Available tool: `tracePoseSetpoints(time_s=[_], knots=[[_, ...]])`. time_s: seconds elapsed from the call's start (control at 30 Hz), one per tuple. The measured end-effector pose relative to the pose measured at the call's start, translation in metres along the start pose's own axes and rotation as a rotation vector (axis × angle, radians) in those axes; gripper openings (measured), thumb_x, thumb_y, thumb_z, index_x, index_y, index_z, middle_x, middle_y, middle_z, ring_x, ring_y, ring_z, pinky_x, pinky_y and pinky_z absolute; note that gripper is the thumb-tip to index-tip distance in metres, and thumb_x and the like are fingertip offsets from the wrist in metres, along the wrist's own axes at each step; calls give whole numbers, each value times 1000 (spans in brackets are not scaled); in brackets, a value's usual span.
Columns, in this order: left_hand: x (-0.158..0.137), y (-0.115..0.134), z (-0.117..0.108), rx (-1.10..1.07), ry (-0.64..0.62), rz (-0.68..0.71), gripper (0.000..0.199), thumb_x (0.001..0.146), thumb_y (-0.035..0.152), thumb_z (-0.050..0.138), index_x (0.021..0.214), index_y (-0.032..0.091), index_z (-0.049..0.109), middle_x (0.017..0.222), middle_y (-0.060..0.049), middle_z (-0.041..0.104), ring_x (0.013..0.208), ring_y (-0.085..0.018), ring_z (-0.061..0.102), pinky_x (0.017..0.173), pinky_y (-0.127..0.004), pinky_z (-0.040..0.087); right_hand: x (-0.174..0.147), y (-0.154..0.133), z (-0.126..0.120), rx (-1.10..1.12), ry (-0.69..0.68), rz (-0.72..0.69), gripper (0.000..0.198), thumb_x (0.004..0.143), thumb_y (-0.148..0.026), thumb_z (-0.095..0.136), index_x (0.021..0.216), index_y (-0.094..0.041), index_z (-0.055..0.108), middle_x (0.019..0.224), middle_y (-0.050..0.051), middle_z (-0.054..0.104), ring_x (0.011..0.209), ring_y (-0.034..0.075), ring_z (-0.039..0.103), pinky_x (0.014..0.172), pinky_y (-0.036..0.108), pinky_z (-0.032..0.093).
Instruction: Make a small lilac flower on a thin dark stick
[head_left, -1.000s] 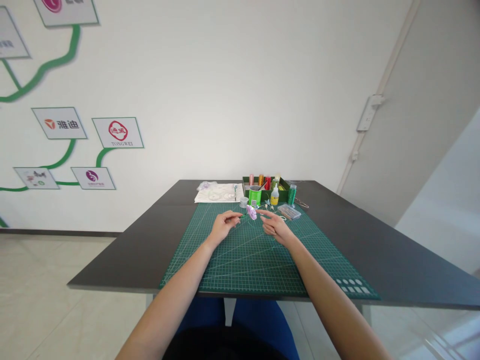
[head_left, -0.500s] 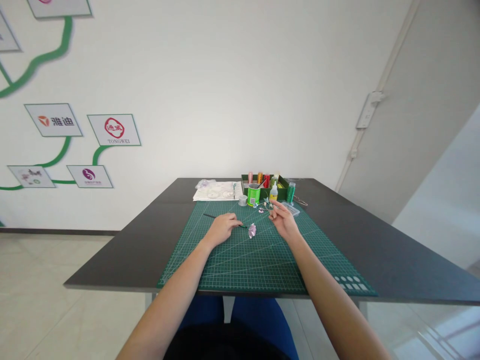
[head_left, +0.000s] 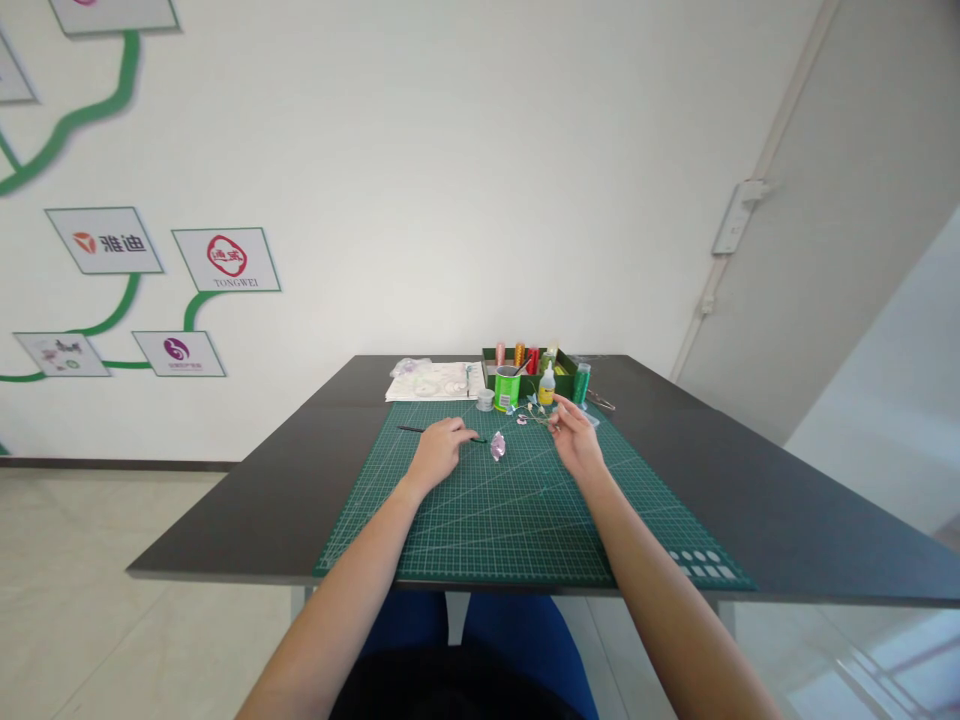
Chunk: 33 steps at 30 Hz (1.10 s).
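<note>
My left hand (head_left: 439,450) is closed over a thin dark stem above the cutting mat (head_left: 487,540). One end of the stem sticks out to the left of the hand. At its green right end sits a shiny pale pink-purple flower (head_left: 498,446). My right hand (head_left: 576,437) is raised to the right of the flower, with thumb and fingers drawn together. Whatever is between those fingertips is too small to make out. Just left of them lie small blue and white flowers on thin stems (head_left: 534,407).
Behind the hands stand a green can (head_left: 507,390), a yellow-labelled glue bottle (head_left: 547,385), a white spool (head_left: 485,400) and a green thread spool (head_left: 582,383). A dark green box (head_left: 490,370) holds coloured spools. White sheets (head_left: 427,382) lie at the back left.
My left hand, the stem and the flower have shifted slightly left and away from me. My right hand has moved a little right, and its fingers have drawn together.
</note>
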<state>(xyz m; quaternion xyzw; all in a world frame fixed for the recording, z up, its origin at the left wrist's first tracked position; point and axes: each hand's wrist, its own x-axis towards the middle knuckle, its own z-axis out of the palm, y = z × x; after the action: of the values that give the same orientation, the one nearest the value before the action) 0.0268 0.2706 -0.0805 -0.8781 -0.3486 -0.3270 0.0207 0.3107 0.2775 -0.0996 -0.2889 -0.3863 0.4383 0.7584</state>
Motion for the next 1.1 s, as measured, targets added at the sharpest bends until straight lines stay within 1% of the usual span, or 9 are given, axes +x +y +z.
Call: tracePoseSetpoints(time_s=[0.2, 0.3, 0.37, 0.43, 0.5, 0.6, 0.73, 0.87, 1.1], knots=[[5, -13, 2, -400, 131, -137, 25, 93, 12, 59, 99, 22, 82, 87, -6, 70, 81, -18, 63, 78, -30, 47, -4, -13, 2, 88, -53, 67, 40, 72, -33, 81, 109, -23, 69, 61, -7, 48, 61, 13, 51, 65, 29, 51], [8, -20, 3, -618, 200, -224, 16, 89, 22, 67, 93, 20, 82, 82, -5, 71, 71, -16, 61, 67, -27, 46, -9, -21, 7, 152, -120, 95, 47, 75, -31, 80, 119, -26, 67, 61, -9, 43, 61, 12, 50, 79, 35, 56], [10, -23, 4, -772, 234, -286, 15, 84, 28, 72, 91, 19, 82, 78, -4, 70, 66, -15, 59, 62, -25, 44, -11, -25, 9, 158, -157, 95, 50, 76, -28, 78, 124, -28, 65, 60, -10, 40, 57, 10, 45, 76, 33, 56], [10, -26, 4, -909, 277, -345, 19, 77, 32, 77, 89, 18, 82, 75, -4, 70, 63, -14, 58, 60, -25, 43, -11, -27, 9, 141, -187, 96, 50, 77, -24, 77, 125, -29, 65, 60, -10, 40, 51, 9, 38, 59, 24, 51], [10, -27, 3, -992, 323, -390, 25, 72, 35, 80, 90, 17, 81, 74, -3, 70, 62, -14, 57, 60, -26, 44, -9, -29, 8, 122, -200, 91, 48, 76, -21, 75, 123, -27, 66, 60, -9, 41, 47, 8, 31, 43, 19, 36], [10, -29, 3, -1031, 371, -431, 31, 70, 37, 81, 92, 16, 80, 74, -3, 70, 60, -13, 55, 58, -25, 42, -5, -34, 4, 71, -194, 93, 40, 76, -22, 75, 116, -23, 68, 60, -7, 47, 44, 7, 22, 36, 19, 20], [11, -33, 3, -1090, 433, -495, 38, 66, 38, 82, 96, 14, 79, 72, -3, 70, 58, -11, 52, 55, -24, 39, 1, -43, -3, -70, -206, 109, 39, 77, -29, 78, 114, -20, 68, 57, -7, 53, 42, 5, 18, 37, 21, 14], [11, -35, 3, -1155, 468, -537, 42, 63, 35, 84, 98, 13, 79, 72, -3, 70, 57, -10, 52, 54, -23, 36, 6, -56, -20, -319, -289, 114, 50, 74, -37, 83, 116, -15, 69, 52, -6, 54, 41, 5, 24, 41, 23, 15], [14, -31, 7, -1247, 489, -569, 40, 59, 28, 84, 96, 11, 79, 68, -2, 69, 55, -8, 49, 52, -22, 32, 13, -92, -65, -872, -471, 168, 64, 72, -54, 79, 119, -11, 73, 59, 3, 68, 52, 14, 51, 53, 27, 36]])
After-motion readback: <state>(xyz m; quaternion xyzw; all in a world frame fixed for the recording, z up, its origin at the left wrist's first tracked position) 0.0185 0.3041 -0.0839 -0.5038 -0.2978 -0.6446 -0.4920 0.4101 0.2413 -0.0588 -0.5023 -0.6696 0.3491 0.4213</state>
